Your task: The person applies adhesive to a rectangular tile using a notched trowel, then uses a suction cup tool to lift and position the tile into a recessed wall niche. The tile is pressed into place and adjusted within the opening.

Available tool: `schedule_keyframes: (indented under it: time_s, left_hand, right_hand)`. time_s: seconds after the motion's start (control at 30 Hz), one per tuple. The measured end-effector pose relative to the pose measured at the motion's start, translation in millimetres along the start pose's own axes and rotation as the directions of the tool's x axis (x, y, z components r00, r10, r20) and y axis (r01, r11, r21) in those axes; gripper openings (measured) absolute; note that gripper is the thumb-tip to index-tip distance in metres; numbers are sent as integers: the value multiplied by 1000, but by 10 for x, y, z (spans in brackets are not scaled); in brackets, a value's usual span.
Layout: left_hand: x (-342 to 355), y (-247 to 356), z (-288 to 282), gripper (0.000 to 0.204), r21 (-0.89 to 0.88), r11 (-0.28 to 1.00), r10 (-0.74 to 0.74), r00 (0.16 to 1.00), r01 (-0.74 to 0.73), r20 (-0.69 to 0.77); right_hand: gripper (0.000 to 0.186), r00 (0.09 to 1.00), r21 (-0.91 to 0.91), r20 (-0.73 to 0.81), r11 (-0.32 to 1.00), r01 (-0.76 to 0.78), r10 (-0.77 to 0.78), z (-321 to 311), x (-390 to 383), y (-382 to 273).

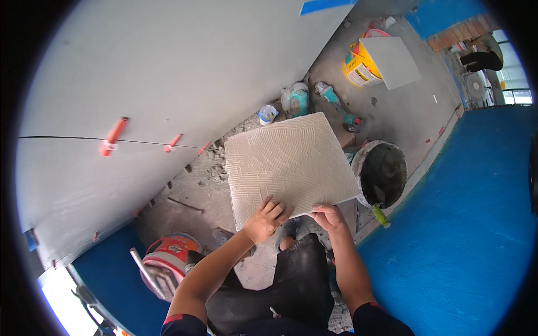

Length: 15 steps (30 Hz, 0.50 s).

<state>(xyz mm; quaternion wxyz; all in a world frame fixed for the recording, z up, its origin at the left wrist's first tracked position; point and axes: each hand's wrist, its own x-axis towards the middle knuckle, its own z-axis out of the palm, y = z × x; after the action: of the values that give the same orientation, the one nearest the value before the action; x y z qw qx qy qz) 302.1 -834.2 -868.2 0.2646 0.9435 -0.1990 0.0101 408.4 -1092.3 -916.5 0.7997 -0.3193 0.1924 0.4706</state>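
Note:
A large square tile (286, 162) is held out before me, its upper face covered in beige, combed ridges. My left hand (268, 220) is closed at the near edge, its curled fingers resting on the ridged face. To its right, my right hand (328, 217) pinches the same edge, with the thumb on top and the other fingers mostly hidden underneath. Right of the tile stands a round bucket (404, 171) with grey mortar inside. A yellow-green handle (381, 217) sticks out beside its near rim.
Left is a grey tiled wall (168, 67) with red levelling wedges (114, 136) along a joint. Teal power tools (328, 92) and a small tub (267, 115) lie beyond the tile. A yellow bucket (360, 70) bears another tile (392, 61). A red bucket (174, 252) stands near-left; a blue wall (465, 207) bounds the right.

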Motion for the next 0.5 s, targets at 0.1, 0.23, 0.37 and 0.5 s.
schedule_keyframes:
  time_s: [0.1, 0.23, 0.37, 0.5]
  left_hand:
    - [17, -270, 805, 64, 81, 997, 20, 1000, -19, -18]
    - [36, -467, 1580, 50, 83, 996, -41, 999, 38, 35]
    - [27, -753, 2174, 44, 111, 991, -80, 996, 75, 32]
    - [224, -770, 2323, 42, 234, 970, -81, 996, 71, 33]
  right_hand:
    - [57, 991, 15, 130, 999, 34, -35, -828, 485, 155]
    - [45, 999, -99, -31, 994, 42, -45, -1231, 856, 244]
    - [40, 927, -536, -333, 775, -335, 171, -1130, 613, 229]
    - [42, 786, -956, -36, -208, -207, -617, -318, -421, -502]
